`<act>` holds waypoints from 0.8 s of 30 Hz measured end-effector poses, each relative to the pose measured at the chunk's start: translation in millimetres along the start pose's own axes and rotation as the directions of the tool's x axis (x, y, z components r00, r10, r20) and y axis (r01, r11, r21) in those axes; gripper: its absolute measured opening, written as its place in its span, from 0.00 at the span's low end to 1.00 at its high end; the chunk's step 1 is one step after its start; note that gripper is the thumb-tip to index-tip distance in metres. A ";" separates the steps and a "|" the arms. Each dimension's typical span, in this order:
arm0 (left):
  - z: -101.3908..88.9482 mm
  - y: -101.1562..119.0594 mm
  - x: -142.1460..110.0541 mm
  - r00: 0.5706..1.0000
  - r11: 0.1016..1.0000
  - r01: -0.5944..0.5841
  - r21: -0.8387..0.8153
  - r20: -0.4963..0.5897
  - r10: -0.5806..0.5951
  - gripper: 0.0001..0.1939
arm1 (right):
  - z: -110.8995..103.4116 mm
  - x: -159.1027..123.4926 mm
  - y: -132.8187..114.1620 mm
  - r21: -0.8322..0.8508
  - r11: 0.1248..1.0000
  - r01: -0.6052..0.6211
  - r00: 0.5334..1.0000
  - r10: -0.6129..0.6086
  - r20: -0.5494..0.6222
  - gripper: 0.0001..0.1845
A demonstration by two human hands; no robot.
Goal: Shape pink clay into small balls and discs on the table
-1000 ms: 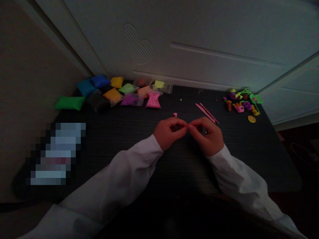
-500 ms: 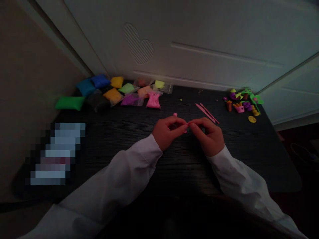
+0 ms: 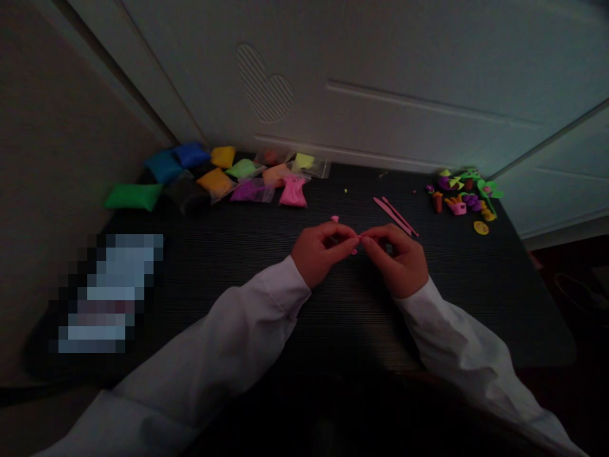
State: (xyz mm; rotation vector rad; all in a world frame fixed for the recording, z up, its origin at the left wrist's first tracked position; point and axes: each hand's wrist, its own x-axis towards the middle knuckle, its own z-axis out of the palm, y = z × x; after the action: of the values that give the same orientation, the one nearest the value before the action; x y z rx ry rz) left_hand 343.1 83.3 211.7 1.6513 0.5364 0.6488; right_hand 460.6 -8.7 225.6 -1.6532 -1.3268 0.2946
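Over the middle of the dark table (image 3: 247,266), my left hand (image 3: 323,254) and my right hand (image 3: 397,257) meet at the fingertips. Both are closed in a pinch on a tiny bit of pink clay (image 3: 360,237), mostly hidden by the fingers. One small pink clay piece (image 3: 335,219) lies just beyond my left hand, and another pink piece (image 3: 354,252) shows below the fingertips. To the upper right of my right hand lie a pink plastic clay knife (image 3: 391,214) and a thin pink modelling stick (image 3: 400,217), side by side.
Several bags of coloured clay lie along the back left, among them a pink clay bag (image 3: 294,192) and a green bag (image 3: 134,197). Small finished clay figures (image 3: 459,197) cluster at the back right, near a yellow clay disc (image 3: 481,228). A blurred-out screen (image 3: 111,292) lies at left.
Both hands stay in nearly the same place, with the fingertips still pinched together. The pink clay between them shows slightly less of itself. Nothing else has visibly moved.
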 end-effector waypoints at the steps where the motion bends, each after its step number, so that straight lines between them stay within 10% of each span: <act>1: 0.0 -0.4 0.0 1.000 1.000 0.002 0.001 -0.003 -0.002 0.11 | 0.0 0.0 -0.1 -0.003 1.000 -0.002 1.000 0.002 0.000 0.06; 24: 0.2 -0.6 0.6 0.999 1.000 -0.017 -0.002 -0.046 0.017 0.10 | 0.6 -0.6 2.0 -0.024 1.000 -0.019 1.000 0.019 -0.016 0.06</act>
State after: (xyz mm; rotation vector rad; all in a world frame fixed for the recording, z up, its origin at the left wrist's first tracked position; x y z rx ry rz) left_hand 343.8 83.6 211.2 1.6434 0.5549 0.7011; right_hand 461.3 -8.8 223.5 -1.6853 -1.3083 0.2773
